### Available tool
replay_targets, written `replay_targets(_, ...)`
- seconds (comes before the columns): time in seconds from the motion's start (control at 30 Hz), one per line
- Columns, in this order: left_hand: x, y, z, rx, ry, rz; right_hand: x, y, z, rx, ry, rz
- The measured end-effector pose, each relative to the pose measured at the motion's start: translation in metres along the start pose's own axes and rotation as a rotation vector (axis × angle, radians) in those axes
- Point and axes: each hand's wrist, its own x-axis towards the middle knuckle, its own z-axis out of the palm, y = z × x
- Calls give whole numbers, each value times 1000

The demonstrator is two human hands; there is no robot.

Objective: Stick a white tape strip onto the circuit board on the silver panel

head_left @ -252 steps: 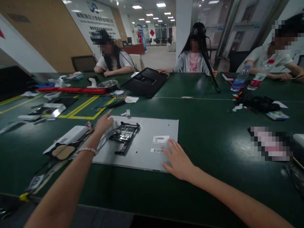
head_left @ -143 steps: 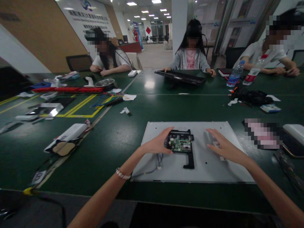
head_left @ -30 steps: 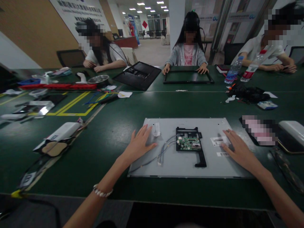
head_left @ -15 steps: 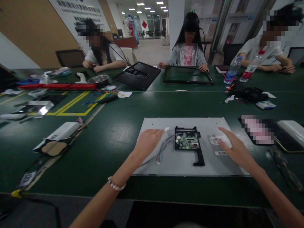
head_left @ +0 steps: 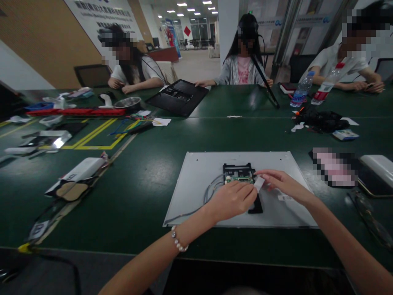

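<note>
A flat grey-white panel (head_left: 190,184) lies before me on the table. On its middle sits a black plastic bracket (head_left: 255,205) with a green circuit board (head_left: 242,179), partly covered by my left hand (head_left: 231,199). That hand pinches a small white strip, apparently tape (head_left: 259,184), between thumb and fingers. My right hand (head_left: 285,186) reaches in from the right, its fingertips at the strip's upper end; the exact grip there is hard to see. Grey cables (head_left: 206,192) run from the board across the panel's left side. A barcode label (head_left: 285,198) shows below my right hand.
Right of the panel lie phones (head_left: 373,176) and glasses (head_left: 368,217). A white-and-black pack (head_left: 76,176) with cables lies at the left. Across the table, people sit near a black cover (head_left: 181,98), a black frame (head_left: 267,84) and bottles (head_left: 302,90).
My left hand has moved right with the white strip, over the circuit board. My right hand has moved left to meet it. Across the table, a person has tilted the black frame upright.
</note>
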Motion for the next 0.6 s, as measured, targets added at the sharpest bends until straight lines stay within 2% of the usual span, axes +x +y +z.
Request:
replay_targets(0.1, 0, -2, 4, -12, -13, 21, -2, 0, 0, 43, -105, 33)
replay_targets(0.17, -3, -7, 6, -3, -19, 8, 0, 2, -2, 63, -92, 36)
replay_targets(0.23, -9, -15, 8, 19, -41, -54, 3, 6, -6, 87, -12, 38)
replay_targets(0.3, -16, -28, 9, 48, -100, -172, 6, 10, -12, 117, 109, 43)
replay_targets(0.47, -31, -63, 11, 125, -363, -495, 4, 19, -26, 180, 348, 41)
replay_targets(0.53, -34, -70, 15, 108, -430, -542, 3, 20, -28, 208, 390, 48)
replay_targets(0.6, -36, -73, 20, 68, -448, -552, 2, 20, -29, 237, 412, 55)
